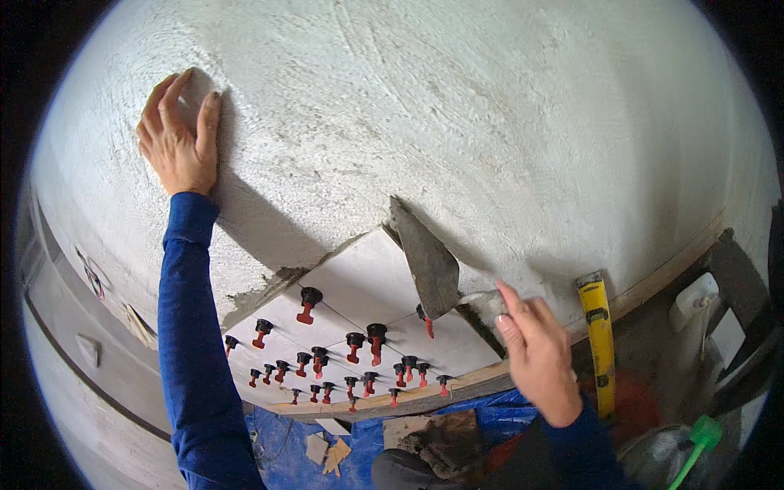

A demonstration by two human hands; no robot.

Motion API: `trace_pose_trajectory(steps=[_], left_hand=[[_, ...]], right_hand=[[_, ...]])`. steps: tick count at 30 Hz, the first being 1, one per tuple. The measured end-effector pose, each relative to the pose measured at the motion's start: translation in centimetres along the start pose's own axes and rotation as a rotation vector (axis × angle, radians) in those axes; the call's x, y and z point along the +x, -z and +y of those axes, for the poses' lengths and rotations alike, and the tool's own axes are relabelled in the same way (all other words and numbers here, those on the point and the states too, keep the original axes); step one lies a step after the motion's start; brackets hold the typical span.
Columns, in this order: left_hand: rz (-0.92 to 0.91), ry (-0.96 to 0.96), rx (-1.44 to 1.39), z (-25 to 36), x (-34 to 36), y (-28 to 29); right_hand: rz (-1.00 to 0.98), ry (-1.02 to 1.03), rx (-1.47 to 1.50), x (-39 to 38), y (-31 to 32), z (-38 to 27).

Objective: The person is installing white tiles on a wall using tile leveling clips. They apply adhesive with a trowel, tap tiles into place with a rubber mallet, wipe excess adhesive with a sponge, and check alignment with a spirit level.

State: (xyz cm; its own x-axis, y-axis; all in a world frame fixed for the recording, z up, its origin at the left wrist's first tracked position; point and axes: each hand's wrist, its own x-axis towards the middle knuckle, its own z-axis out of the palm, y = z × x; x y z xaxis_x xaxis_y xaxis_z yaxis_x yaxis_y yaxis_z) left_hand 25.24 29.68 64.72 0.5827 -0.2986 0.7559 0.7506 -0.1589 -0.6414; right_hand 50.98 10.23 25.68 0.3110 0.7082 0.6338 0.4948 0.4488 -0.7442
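Observation:
My left hand (177,147) rests on the rough pale wall (457,131) at upper left, fingers apart and holding nothing. In my right hand (541,351) is a pointing trowel (430,265), gripped at its handle with the index finger stretched along it. The trowel's grey, mortar-smeared blade points up and left, over the upper edge of the white wall tiles (371,273). Tile levelling clips (308,305) with black caps and red handles stick out of the joints in rows. Grey mortar (261,296) shows along the tiles' upper left edge.
A yellow spirit level (600,351) leans upright to the right of my right hand. Below lie a blue tarp (367,445), a work glove (336,456) and tile offcuts (316,447). A green-headed tool (704,433) is at lower right. Wires (91,273) protrude at the left.

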Motion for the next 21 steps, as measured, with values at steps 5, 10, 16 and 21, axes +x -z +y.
trace_pose_trajectory(steps=[5,10,16,21], left_hand=[[-0.001,0.004,0.003,0.0,-0.1,0.0],[0.000,0.028,-0.006,0.2,-0.2,0.0],[0.021,0.021,0.010,0.1,-0.3,-0.2],[0.017,0.025,0.026,0.1,-0.3,-0.2]], right_hand=[[0.050,-0.021,-0.158,-2.1,-2.9,-1.3],[0.003,0.036,-0.161,-3.0,-2.8,-1.1],[-0.196,-0.052,-0.184,-4.0,2.5,-0.8],[-0.144,-0.032,-0.013,-2.4,5.2,-1.2]])
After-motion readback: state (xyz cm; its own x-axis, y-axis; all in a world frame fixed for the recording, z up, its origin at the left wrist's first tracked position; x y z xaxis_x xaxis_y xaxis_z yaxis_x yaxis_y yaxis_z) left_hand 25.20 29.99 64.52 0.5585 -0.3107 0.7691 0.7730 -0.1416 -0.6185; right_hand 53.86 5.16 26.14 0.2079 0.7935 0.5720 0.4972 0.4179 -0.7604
